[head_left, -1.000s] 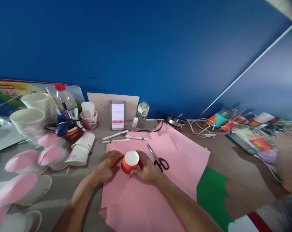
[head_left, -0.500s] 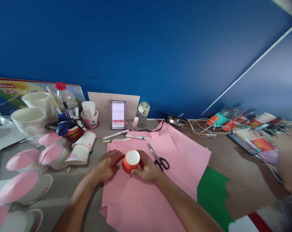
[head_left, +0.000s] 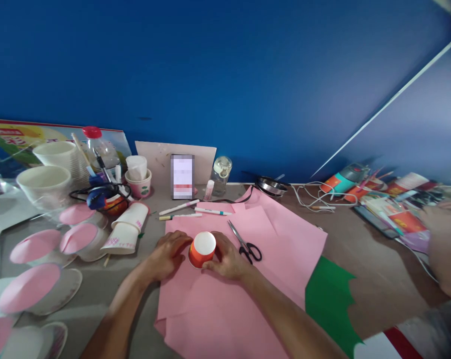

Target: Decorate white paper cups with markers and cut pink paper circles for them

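An orange-red paper cup (head_left: 201, 255) stands upside down on pink paper (head_left: 210, 309), its white base facing up and its wider rim against the paper. My right hand (head_left: 228, 257) curls round the cup's right side, thumb at the front near the rim. From the left, my left hand (head_left: 168, 255) has bent fingers at the cup's side; some fingertips are hidden. Scissors (head_left: 245, 243) with black handles lie partly spread on the paper, just right of my right hand.
Left are paper cups with pink tops (head_left: 31, 289) and a stack of white cups (head_left: 44, 182). Behind are markers (head_left: 213, 211), a glue stick (head_left: 209, 190), a phone (head_left: 182, 177) and a glass bottle (head_left: 222, 174). Green paper (head_left: 328, 294) lies right. Another person's hand (head_left: 444, 224) is far right.
Both hands stay in place around the cup, and the cup has not visibly moved. The view has shifted very slightly.
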The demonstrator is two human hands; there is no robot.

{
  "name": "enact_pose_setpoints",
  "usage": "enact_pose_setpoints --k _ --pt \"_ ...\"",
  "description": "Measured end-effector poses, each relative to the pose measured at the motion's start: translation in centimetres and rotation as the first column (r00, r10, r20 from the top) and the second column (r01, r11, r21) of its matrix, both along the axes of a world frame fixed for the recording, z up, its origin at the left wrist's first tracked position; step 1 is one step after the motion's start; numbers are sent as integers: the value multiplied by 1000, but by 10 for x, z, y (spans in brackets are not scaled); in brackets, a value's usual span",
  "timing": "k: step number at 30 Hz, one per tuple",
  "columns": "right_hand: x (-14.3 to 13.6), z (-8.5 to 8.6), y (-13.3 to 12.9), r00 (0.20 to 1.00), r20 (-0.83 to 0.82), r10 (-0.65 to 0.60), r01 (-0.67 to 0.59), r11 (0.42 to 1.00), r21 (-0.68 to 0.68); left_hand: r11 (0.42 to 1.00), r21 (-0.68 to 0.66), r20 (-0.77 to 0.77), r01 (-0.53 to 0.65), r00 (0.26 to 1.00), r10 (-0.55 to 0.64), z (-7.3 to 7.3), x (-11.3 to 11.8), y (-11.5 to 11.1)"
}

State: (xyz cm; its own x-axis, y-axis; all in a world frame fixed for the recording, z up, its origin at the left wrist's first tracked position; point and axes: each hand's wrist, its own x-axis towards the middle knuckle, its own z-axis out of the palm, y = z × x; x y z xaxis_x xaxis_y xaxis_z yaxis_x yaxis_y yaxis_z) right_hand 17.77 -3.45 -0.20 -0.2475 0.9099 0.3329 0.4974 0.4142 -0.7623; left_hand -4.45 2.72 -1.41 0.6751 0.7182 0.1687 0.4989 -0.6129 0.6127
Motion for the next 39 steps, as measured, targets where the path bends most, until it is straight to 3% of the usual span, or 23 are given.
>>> enact_pose_setpoints --k 15,29,32,35,39 --pt "-2 6 -1 999 23 -44 46 996 -71 1000 9 -30 22 999 -22 2 2 2" --pt "-2 6 -1 999 30 -25 27 998 -64 1000 -7 32 -16 999 16 5 4 2" --pt "-2 6 -1 999 36 -33 35 997 -66 991 -105 151 -82 984 97 5 3 4" --pt "-1 6 -2 999 43 -24 27 997 -74 939 -255 251 -229 923 293 2 1 9" --pt "2 6 -2 1000 29 -5 8 996 -86 897 -305 273 -320 873 404 2 -2 13"
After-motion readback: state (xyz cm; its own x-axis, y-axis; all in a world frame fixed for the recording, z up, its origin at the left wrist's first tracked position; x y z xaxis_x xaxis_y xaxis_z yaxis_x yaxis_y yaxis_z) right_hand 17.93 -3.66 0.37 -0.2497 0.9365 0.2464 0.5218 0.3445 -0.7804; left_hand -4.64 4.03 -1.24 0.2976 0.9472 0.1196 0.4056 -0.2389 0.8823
